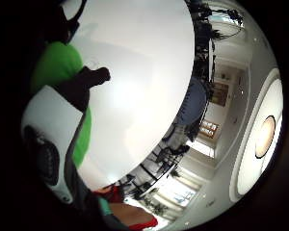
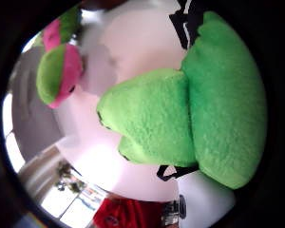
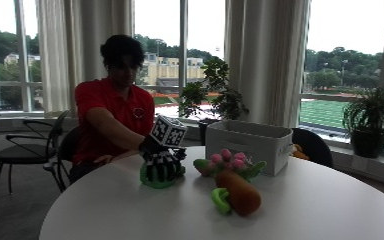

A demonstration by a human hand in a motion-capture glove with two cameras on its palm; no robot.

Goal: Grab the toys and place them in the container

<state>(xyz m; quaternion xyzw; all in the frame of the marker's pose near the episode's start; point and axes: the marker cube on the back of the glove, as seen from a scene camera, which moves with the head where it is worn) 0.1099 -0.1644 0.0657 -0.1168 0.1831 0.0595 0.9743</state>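
Half of the green toy [image 3: 153, 179] is hiding under the right hand [image 3: 161, 165], whose grip is seemingly clamping it on the round white worktop [image 3: 112, 210] near the container [image 3: 248, 145], windows behind.

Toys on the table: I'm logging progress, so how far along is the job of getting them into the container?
Early stage. Nothing shows as done: whether the white container holds any toy cannot be seen from here. In hand: the gloved right hand grips the green plush toy, which sits low on the table. Left: that toy, the pink and green plush toy and the brown and green plush toy on the table.
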